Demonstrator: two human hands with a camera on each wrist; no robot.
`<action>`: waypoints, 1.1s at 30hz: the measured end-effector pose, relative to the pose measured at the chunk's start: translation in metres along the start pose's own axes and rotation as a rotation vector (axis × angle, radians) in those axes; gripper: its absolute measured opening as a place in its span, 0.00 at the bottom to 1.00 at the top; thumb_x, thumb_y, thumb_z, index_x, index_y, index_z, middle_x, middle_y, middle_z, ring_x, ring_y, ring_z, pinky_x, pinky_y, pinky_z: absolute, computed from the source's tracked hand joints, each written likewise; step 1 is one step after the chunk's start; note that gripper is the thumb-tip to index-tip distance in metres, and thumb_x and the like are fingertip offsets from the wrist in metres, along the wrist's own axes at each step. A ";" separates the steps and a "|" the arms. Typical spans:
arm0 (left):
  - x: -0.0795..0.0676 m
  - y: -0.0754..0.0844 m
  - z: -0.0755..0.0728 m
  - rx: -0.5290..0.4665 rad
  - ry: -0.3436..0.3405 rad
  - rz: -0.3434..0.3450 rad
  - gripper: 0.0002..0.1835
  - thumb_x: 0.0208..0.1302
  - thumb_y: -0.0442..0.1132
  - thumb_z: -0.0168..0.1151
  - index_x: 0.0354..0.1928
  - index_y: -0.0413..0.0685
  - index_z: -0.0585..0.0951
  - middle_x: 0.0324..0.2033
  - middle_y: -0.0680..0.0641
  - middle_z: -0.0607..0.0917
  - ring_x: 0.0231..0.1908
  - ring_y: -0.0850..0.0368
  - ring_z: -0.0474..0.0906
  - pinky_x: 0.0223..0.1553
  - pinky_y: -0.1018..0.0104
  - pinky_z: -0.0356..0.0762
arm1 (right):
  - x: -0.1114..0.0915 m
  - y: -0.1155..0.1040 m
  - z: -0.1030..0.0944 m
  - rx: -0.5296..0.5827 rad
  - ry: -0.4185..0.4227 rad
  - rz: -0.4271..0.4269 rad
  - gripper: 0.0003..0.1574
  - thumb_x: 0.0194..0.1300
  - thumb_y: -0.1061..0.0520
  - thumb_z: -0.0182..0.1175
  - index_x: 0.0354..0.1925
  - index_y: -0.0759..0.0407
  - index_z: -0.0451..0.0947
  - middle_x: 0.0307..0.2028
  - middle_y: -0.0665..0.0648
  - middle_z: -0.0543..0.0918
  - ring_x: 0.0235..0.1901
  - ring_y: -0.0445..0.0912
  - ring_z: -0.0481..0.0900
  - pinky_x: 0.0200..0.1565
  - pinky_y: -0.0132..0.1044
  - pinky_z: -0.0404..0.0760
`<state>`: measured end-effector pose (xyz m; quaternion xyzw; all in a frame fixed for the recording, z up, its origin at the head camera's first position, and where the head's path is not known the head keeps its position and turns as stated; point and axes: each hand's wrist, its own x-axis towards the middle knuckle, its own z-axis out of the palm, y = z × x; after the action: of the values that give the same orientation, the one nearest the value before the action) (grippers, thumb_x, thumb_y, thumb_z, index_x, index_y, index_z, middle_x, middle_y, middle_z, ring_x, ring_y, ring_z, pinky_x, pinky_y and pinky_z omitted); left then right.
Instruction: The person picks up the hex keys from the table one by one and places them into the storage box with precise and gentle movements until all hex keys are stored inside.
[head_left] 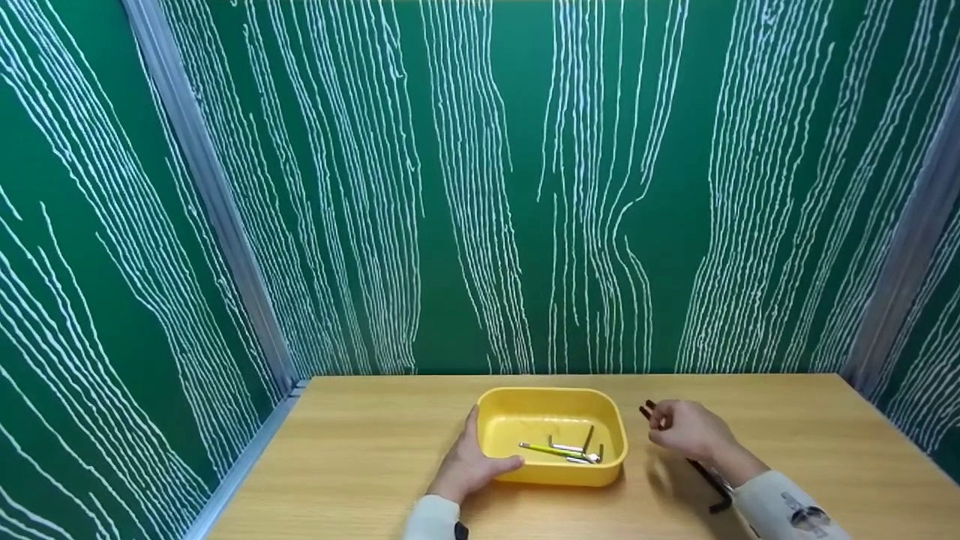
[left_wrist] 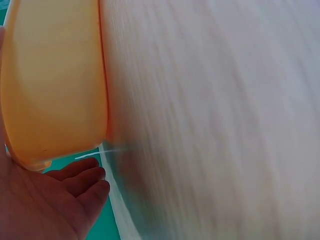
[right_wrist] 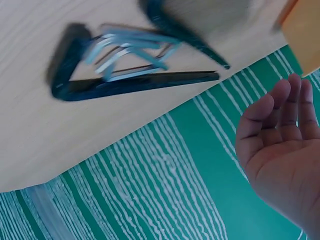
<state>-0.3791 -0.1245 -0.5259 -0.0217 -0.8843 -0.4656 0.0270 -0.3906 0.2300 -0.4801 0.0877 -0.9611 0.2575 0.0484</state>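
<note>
My left hand [head_left: 471, 461] grips the near left corner of a yellow plastic bin [head_left: 551, 474], fingers along its outer side and thumb over the front rim. In the left wrist view, the fingers [left_wrist: 92, 182] lie beside the bin's end wall [left_wrist: 55, 100]. Inside the bin are small silver hex keys [head_left: 568, 448] and a slim yellow-green stick [head_left: 544, 448]. My right hand [head_left: 694, 429] hovers right of the bin, fingers loosely bent and holding nothing. Below it lie large black L-shaped hex keys [right_wrist: 140, 86], with several silver hex keys [right_wrist: 132, 52] between them.
The wooden table [head_left: 375, 442] carries the bin and the loose keys. Green panels [head_left: 525, 285] with wavy white lines rise behind and at the sides, joined by grey metal posts [head_left: 225, 210].
</note>
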 end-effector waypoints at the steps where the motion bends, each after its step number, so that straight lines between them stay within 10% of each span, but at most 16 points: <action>1: 0.000 0.000 0.000 -0.001 -0.001 0.002 0.68 0.20 0.66 0.70 0.67 0.59 0.43 0.60 0.46 0.66 0.47 0.55 0.68 0.58 0.54 0.61 | -0.001 0.003 0.000 -0.004 -0.011 0.010 0.05 0.44 0.52 0.61 0.23 0.47 0.73 0.20 0.49 0.73 0.20 0.42 0.68 0.19 0.33 0.64; 33: -0.002 0.001 0.000 -0.020 -0.002 -0.011 0.65 0.25 0.62 0.71 0.67 0.60 0.43 0.60 0.46 0.65 0.48 0.54 0.68 0.58 0.54 0.62 | -0.013 0.053 0.007 -0.096 -0.161 0.160 0.09 0.42 0.57 0.62 0.27 0.54 0.74 0.22 0.52 0.72 0.20 0.44 0.68 0.18 0.34 0.61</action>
<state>-0.3773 -0.1243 -0.5252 -0.0176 -0.8798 -0.4744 0.0236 -0.3886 0.2731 -0.5134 0.0286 -0.9770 0.2062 -0.0455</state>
